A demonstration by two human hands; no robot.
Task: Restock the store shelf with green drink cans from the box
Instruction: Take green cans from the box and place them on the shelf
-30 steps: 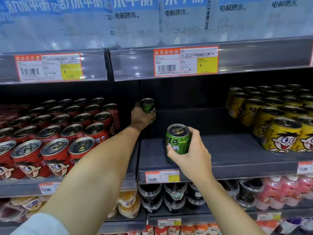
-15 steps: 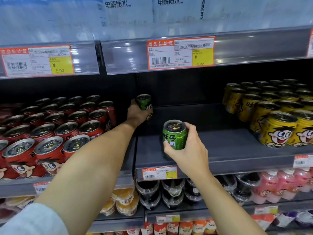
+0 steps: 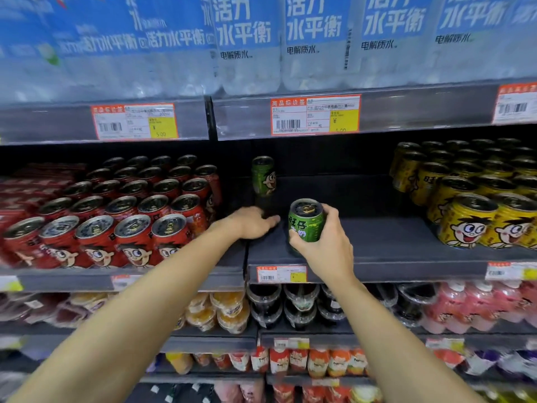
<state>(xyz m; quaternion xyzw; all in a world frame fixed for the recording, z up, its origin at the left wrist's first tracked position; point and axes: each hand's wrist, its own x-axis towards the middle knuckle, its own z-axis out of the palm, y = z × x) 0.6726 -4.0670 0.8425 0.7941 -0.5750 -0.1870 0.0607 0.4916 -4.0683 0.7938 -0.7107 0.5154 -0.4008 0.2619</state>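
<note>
Field notes, head view. I see the right hand point(image 3: 325, 245) gripping a green can point(image 3: 305, 220) from its right side, fingers and thumb curled round the body, top facing up. The can sits low over the dark shelf point(image 3: 392, 248), near the front edge; I cannot tell whether its base touches the board, the hand hides it.

Left hand point(image 3: 252, 223) holds nothing, fingers extended and relaxed, palm down over the shelf's left end, just left of the held can. Fingertips look blurred, so contact with the shelf is uncertain.

A second green can point(image 3: 263, 176) stands upright at the back left of the same shelf, apart from both hands.

Red cans point(image 3: 122, 216) fill the bay to the left, yellow cans point(image 3: 470, 196) the right end. Price tag point(image 3: 282, 274) on the shelf lip below the held can.
</note>
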